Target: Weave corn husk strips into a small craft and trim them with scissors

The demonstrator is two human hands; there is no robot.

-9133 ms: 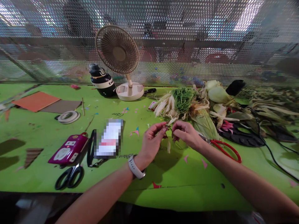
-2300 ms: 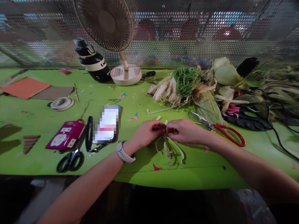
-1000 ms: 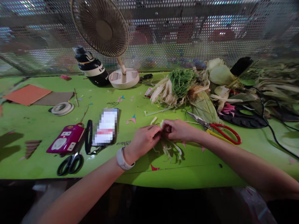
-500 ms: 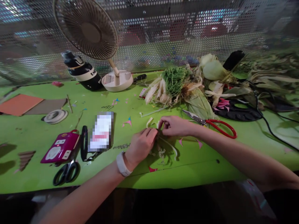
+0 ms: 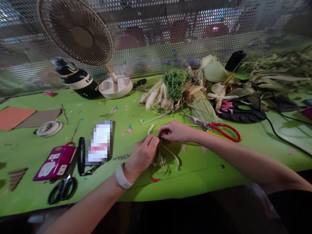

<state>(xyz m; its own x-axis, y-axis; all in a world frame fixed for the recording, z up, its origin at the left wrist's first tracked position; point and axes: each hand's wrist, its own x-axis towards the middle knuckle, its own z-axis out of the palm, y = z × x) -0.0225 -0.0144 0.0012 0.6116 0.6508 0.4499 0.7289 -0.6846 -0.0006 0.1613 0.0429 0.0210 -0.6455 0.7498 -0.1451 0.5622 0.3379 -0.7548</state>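
My left hand (image 5: 143,152), with a white band on its wrist, is closed in a pinch on thin pale strips of corn husk (image 5: 161,160), which dangle over the green tabletop. Meeting it from the right, my right hand (image 5: 173,131) pinches at the same spot; a small dark bit shows between the fingertips, too small to make out. A short pale husk piece (image 5: 151,129) pokes up behind the hands. Red-handled scissors (image 5: 225,131) lie just beyond my right forearm, beside a broad green corn husk (image 5: 203,109).
Behind the hands lies a heap with a green stringy bundle (image 5: 175,85). A black palette (image 5: 248,113) and a cable (image 5: 275,133) are at right. To the left are a phone (image 5: 99,143), purple case (image 5: 55,162), black scissors (image 5: 62,190), tape roll (image 5: 50,128), fan (image 5: 115,87) and bottle (image 5: 81,83).
The camera view has turned slightly right, so the table's things appear further left. Both hands stay together on the husk strips, with barely any visible change in their grip.
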